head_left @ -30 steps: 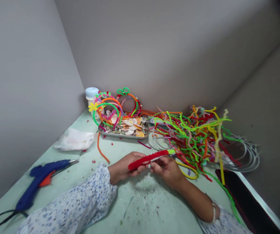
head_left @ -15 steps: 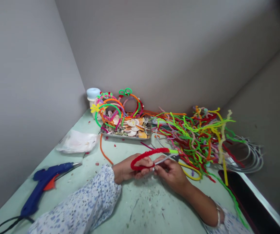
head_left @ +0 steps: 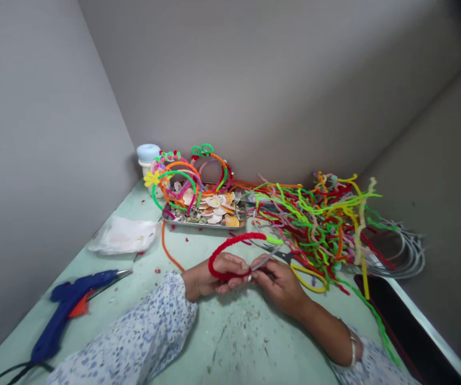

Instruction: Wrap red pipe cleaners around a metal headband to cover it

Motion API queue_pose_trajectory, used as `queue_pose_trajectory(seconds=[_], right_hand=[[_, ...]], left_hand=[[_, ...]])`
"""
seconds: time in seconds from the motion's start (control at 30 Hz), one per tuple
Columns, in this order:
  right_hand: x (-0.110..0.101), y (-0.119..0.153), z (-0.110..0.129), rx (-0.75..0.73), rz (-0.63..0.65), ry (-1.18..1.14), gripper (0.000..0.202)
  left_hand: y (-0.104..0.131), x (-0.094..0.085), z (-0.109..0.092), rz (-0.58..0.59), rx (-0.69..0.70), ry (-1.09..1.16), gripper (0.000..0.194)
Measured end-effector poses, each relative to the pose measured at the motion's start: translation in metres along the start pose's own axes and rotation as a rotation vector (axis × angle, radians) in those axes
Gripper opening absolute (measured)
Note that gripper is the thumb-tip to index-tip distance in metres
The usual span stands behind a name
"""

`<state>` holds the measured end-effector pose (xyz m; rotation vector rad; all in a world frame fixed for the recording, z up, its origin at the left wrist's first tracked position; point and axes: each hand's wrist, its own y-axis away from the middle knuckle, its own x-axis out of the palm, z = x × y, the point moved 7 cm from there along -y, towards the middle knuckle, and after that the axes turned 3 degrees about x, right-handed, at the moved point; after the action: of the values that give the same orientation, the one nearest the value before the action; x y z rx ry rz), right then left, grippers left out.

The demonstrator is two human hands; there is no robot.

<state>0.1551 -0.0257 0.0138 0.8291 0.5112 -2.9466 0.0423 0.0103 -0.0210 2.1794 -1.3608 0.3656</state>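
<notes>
A headband (head_left: 236,240) curves above my hands, wrapped in fuzzy red pipe cleaner with a short light-green stretch at one end. Its other arm (head_left: 265,258) is bare grey where it leaves the red wrapping. My left hand (head_left: 224,272) pinches the red-wrapped part near its lower end. Close beside it, the thumb and fingertips of my right hand (head_left: 280,283) are closed at the spot where red meets bare grey. A small whitish bit shows between the two sets of fingertips; what it is I cannot make out.
A metal tray (head_left: 204,224) of shells carries several decorated headbands (head_left: 178,166). Loose pipe cleaners (head_left: 314,214) heap at the right, near yellow-handled scissors (head_left: 310,278), grey bare headbands (head_left: 410,256) and a dark phone-like slab (head_left: 406,326). A blue glue gun (head_left: 65,299) and plastic packet (head_left: 124,235) lie left.
The headband's loop has tipped up and opened wider to the left between my hands. Both hands keep their grip; the whole view has shifted slightly.
</notes>
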Motion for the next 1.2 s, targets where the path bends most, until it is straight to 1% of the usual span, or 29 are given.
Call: queue_pose_trajectory(seconds=[0.13,0.33,0.43,0.53,0.6,0.7,0.77,0.8,0.83,0.9,0.97,1.1,1.2], right_hand=[[-0.003,0.0,0.012,-0.121,-0.015,0.075,0.013],[-0.006,0.003,0.018,-0.25,-0.081,0.196,0.015],[-0.005,0.003,0.018,-0.253,-0.082,0.216,0.013],[-0.007,-0.001,0.011,-0.177,-0.092,0.201,0.008],[-0.013,-0.004,0.009,-0.136,-0.16,0.194,0.003],[-0.031,-0.004,0.011,-0.138,-0.357,0.221,0.007],[-0.038,0.0,0.014,-0.145,-0.447,0.233,0.006],[-0.037,0.001,0.016,-0.147,-0.447,0.225,0.004],[-0.035,0.001,0.017,-0.147,-0.417,0.208,0.004],[-0.024,0.0,0.018,-0.137,-0.317,0.158,0.005],[-0.014,-0.001,0.017,-0.088,-0.248,0.099,0.006],[-0.006,-0.004,0.009,0.036,-0.242,0.02,0.011],[-0.007,-0.003,0.003,0.075,-0.273,0.002,0.014]], left_hand=[[0.0,0.001,0.0,0.018,-0.015,-0.021,0.02],[0.003,0.005,-0.004,0.021,0.017,-0.009,0.023],[0.002,0.003,-0.001,0.007,0.009,0.005,0.024],[0.001,0.0,-0.001,-0.016,0.029,0.043,0.021],[0.0,-0.002,-0.004,-0.026,0.078,0.101,0.019],[0.0,-0.004,-0.007,-0.061,0.146,0.181,0.02],[0.0,-0.005,-0.008,-0.103,0.168,0.203,0.022],[0.0,-0.005,-0.007,-0.127,0.174,0.199,0.023],[0.0,-0.005,-0.007,-0.152,0.185,0.188,0.024],[0.0,-0.004,-0.008,-0.195,0.216,0.161,0.026],[0.0,-0.002,-0.01,-0.219,0.25,0.132,0.029],[0.0,0.001,-0.009,-0.262,0.245,0.047,0.029],[0.0,0.001,-0.008,-0.299,0.24,0.003,0.029]])
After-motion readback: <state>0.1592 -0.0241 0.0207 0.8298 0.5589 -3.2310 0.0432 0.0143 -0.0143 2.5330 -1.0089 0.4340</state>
